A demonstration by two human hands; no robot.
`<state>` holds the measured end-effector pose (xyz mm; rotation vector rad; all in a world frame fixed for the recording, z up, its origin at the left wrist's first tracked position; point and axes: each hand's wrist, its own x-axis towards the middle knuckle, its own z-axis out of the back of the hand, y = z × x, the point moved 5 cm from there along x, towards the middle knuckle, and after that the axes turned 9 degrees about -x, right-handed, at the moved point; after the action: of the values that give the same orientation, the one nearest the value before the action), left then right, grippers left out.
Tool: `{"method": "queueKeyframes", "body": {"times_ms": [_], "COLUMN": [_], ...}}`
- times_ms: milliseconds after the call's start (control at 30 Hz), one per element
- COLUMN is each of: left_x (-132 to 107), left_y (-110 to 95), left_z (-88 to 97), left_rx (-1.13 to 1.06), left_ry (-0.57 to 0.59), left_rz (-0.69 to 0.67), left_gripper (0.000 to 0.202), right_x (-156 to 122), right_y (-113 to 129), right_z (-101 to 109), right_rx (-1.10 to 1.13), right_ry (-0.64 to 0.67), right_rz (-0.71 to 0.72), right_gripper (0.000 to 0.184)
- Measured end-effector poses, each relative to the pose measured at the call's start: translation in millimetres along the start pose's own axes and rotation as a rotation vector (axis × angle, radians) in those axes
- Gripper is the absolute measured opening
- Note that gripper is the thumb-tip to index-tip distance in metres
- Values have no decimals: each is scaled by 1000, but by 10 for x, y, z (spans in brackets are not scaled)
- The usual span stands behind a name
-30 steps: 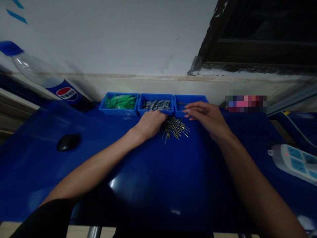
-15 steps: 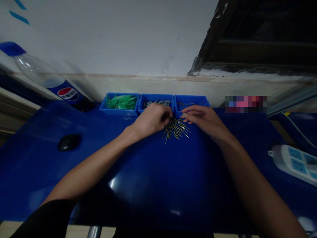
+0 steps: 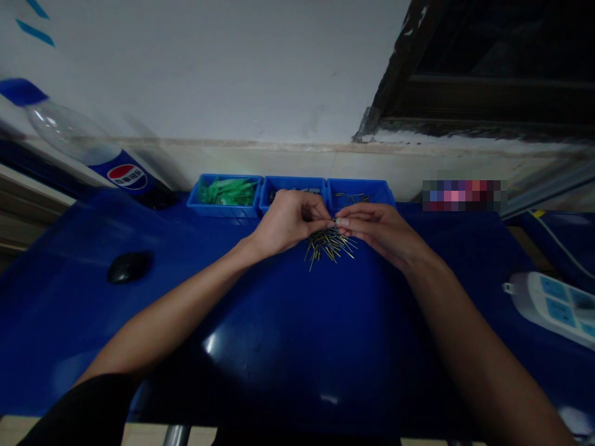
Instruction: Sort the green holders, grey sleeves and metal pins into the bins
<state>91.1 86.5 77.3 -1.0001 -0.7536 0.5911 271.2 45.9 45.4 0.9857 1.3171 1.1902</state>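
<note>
My left hand [image 3: 292, 217] and my right hand [image 3: 379, 229] meet fingertip to fingertip, both closed in a pinch. What sits between their fingers is too small to make out. Just below them a pile of thin metal pins [image 3: 331, 243], like small drill bits, lies on the blue table [image 3: 279, 322]. Behind the left hand stands a blue bin [image 3: 271, 184] of grey pieces, partly hidden by that hand. Beyond the right hand, another blue bin [image 3: 385, 193] has several of the thin metal pieces in it.
A third blue bin [image 3: 223, 210] on the left holds green plastic pieces [image 3: 230, 191]. A large cola bottle [image 3: 93, 145] and a black mouse [image 3: 127, 267] are at the left. At the right edge lies a white case [image 3: 553, 303] with blue panels. The wall [image 3: 232, 80] rises behind the bins.
My two hands have come together above the pile, left fingers moving right to meet the right fingertips. Thin pieces show more plainly in the right bin. The pile looks the same.
</note>
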Motion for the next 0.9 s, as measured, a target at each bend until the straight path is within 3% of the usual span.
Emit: {"method": "queueKeyframes", "body": {"times_ms": [167, 267, 433, 567, 700, 900], "left_x": [-2, 3, -28, -69, -79, -57], "left_y": [1, -1, 56, 137, 218, 238], "left_z": [-13, 34, 63, -14, -90, -122], "left_rx": [96, 279, 702, 843, 926, 968], "left_ry": [43, 103, 289, 385, 421, 384], "left_rz": [-34, -29, 40, 105, 152, 135], "left_gripper": [14, 17, 23, 27, 28, 32], "right_x": [5, 12, -1, -19, -11, -22], "right_y": [1, 44, 158, 201, 185, 211], "right_z": [-3, 56, 242, 376, 380, 292], "right_rx": [-45, -152, -241, -266, -277, -298], "right_ry": [-36, -93, -302, -466, -451, -380], "right_rz": [21, 102, 192, 240, 225, 214], "right_gripper": [17, 17, 16, 24, 25, 21]}}
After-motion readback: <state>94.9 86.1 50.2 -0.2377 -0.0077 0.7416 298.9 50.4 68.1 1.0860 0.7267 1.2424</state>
